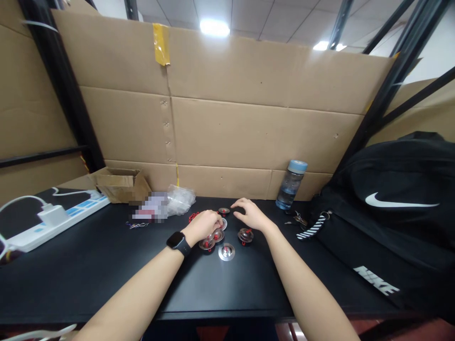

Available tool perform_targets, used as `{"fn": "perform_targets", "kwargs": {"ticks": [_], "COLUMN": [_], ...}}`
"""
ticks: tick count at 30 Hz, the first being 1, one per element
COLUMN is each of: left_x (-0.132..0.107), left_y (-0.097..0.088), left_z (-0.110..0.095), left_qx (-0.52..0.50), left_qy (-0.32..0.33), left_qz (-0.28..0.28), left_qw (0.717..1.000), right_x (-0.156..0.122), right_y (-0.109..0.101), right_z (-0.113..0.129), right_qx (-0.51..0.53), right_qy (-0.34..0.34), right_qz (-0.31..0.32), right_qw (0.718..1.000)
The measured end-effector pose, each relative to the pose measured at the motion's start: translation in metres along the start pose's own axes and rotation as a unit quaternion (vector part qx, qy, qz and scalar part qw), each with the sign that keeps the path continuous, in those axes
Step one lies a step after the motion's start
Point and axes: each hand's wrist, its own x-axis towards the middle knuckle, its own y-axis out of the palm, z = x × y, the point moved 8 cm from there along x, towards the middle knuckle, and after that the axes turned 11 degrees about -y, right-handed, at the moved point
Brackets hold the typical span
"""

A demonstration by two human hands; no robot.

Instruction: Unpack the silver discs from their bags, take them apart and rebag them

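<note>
Small domed metal discs with red loops, which look like finger cymbals, lie on the black table. My left hand, with a black watch at the wrist, has its fingers curled down onto a finger cymbal and pinched at it. Below that hand two more cymbals overlap. My right hand hovers with thumb and fingers apart and nothing between them. It is nearest a cymbal at the back. A small stack of cymbals sits below it, and a single shiny cymbal lies nearest me.
Red cord shows behind my left hand. Clear plastic wrap and a small cardboard box stand back left, near a white power strip. At right are a water bottle, keys and a black backpack. Cardboard walls the back.
</note>
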Motion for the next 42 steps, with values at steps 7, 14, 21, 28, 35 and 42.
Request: {"fn": "perform_targets", "kwargs": {"ticks": [7, 14, 21, 28, 35, 42], "left_x": [0.000, -0.001, -0.003, 0.000, -0.003, -0.005], "left_y": [-0.007, -0.005, -0.024, -0.032, -0.037, -0.052], "left_z": [0.000, 0.002, 0.001, 0.011, 0.002, 0.021], "left_qx": [-0.005, -0.061, -0.269, -0.463, -0.517, -0.334], "left_qy": [-0.006, -0.024, -0.023, -0.030, -0.004, -0.052], "left_qz": [-0.014, -0.010, -0.065, -0.070, -0.034, -0.101], "left_qw": [1.000, 0.998, 0.961, 0.883, 0.855, 0.936], "right_x": [0.002, 0.002, 0.001, 0.009, 0.012, 0.009], "right_y": [0.024, 0.022, 0.025, 0.031, 0.024, 0.009], "right_z": [0.020, 0.017, 0.013, 0.026, 0.045, 0.034], "right_qx": [0.061, 0.062, 0.139, 0.353, 0.409, 0.228], "right_qy": [-0.027, -0.020, 0.006, 0.016, 0.003, 0.002], "right_qz": [0.048, 0.048, 0.040, -0.024, -0.041, -0.044], "right_qw": [0.997, 0.997, 0.989, 0.935, 0.912, 0.973]}}
